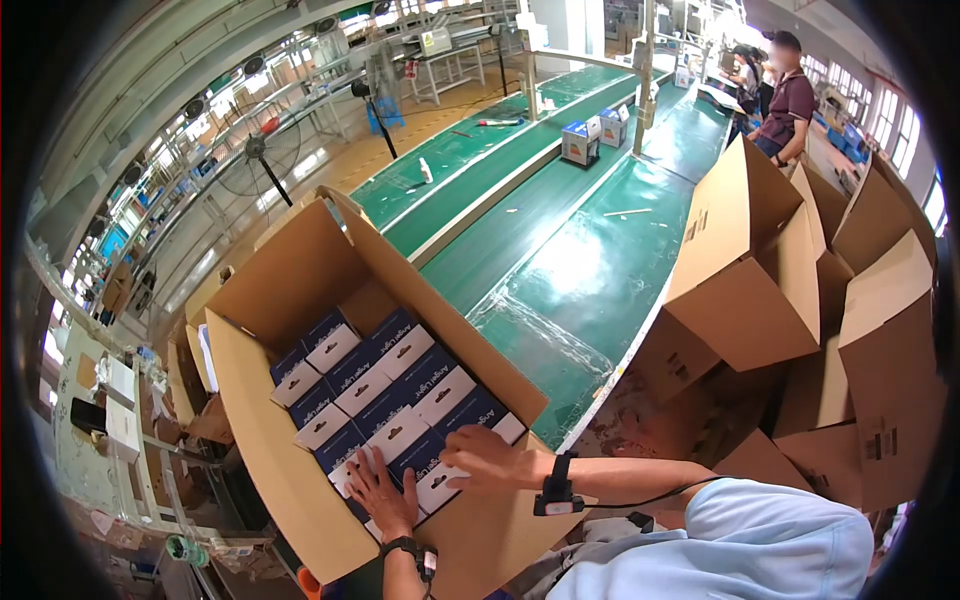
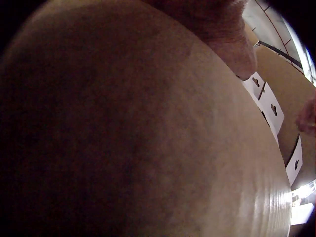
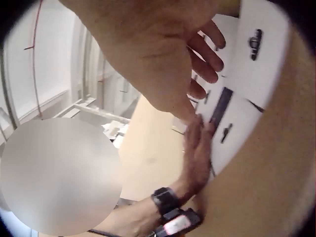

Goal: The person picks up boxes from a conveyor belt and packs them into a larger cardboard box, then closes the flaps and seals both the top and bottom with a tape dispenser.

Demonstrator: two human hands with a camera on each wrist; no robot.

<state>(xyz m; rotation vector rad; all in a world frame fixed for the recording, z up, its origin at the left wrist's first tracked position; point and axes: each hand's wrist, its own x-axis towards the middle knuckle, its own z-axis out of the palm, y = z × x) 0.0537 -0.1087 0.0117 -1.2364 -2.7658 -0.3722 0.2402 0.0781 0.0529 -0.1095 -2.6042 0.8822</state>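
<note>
A large open cardboard carton holds rows of packed dark blue boxes lettered "Angel Light", each with a white hang-hole tab. My left hand lies flat on the front-left boxes, its fingers spread over their white tabs. Beside it, my right hand touches the front-right boxes with fingers loosely bent. In the right wrist view, nothing sits between the right hand's fingers, and the left hand is below it. Brown cardboard fills most of the left wrist view.
A green conveyor runs behind the carton, carrying a few small boxes. Several empty cartons are piled at the right. A person stands beyond them. A cluttered workbench is at the left, a fan behind.
</note>
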